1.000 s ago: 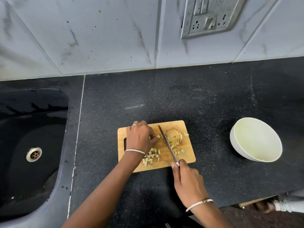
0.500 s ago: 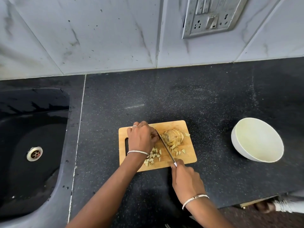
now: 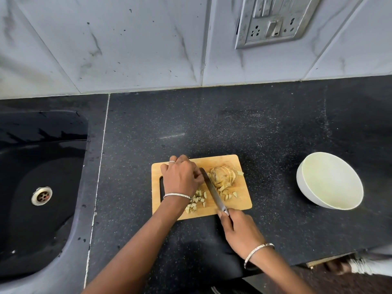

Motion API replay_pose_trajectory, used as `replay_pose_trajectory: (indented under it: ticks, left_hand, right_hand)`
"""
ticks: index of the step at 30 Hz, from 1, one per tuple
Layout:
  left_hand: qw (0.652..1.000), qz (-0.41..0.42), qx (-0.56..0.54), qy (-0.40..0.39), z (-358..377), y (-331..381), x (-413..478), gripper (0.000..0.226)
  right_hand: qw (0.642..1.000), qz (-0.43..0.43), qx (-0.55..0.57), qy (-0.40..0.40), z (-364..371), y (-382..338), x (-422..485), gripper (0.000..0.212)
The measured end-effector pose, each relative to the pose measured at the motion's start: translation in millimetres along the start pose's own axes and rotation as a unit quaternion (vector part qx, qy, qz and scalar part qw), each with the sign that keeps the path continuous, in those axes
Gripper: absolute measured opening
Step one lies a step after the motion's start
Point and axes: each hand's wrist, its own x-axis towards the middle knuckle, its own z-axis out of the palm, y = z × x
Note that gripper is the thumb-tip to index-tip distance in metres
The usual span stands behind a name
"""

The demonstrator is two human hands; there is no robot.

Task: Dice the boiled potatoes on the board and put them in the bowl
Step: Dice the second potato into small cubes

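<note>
Potato (image 3: 222, 177), pale yellow, boiled and cut into fanned slices, lies in the head view on the upper right part of a small rectangular wooden cutting board (image 3: 239, 204) at mid-frame. Small yellow potato cubes (image 3: 196, 201) are scattered lower left of it. The right hand (image 3: 239, 232) grips the handle of a steel-bladed knife (image 3: 213, 190), whose blade lies slantwise across the board between slices and cubes. The left hand (image 3: 182, 177) rests on the board with fingers curled down against the blade; I cannot tell whether it holds anything. A round white bowl (image 3: 302, 187) stands on the black speckled tabletop (image 3: 254, 128), well to the right.
</note>
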Motion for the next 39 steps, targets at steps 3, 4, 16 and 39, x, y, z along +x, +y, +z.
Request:
replay_pose_trajectory:
  ticks: [3, 4, 16, 39]
  left_hand:
    - [1.000, -0.008, 0.006, 0.009, 1.3, -0.3, -0.7, 0.009]
    - [1.000, -0.010, 0.008, 0.011, 1.6, 0.1, -0.8, 0.009]
    - [0.999, 0.049, 0.021, 0.005, -2.2, -7.4, 2.6, 0.018]
    - [0.997, 0.053, 0.055, -0.016, -5.4, -1.1, -6.3, 0.014]
  right_hand:
    - [0.999, -0.003, -0.040, 0.014, 1.5, 4.0, -9.7, 0.030]
    - [0.998, 0.000, -0.056, 0.019, 1.2, 3.7, -12.9, 0.030]
    - [0.986, 0.018, -0.162, 0.027, -9.0, -3.6, -32.5, 0.030]
    - [0.990, 0.005, -0.068, 0.123, -31.0, 17.5, -51.8, 0.037]
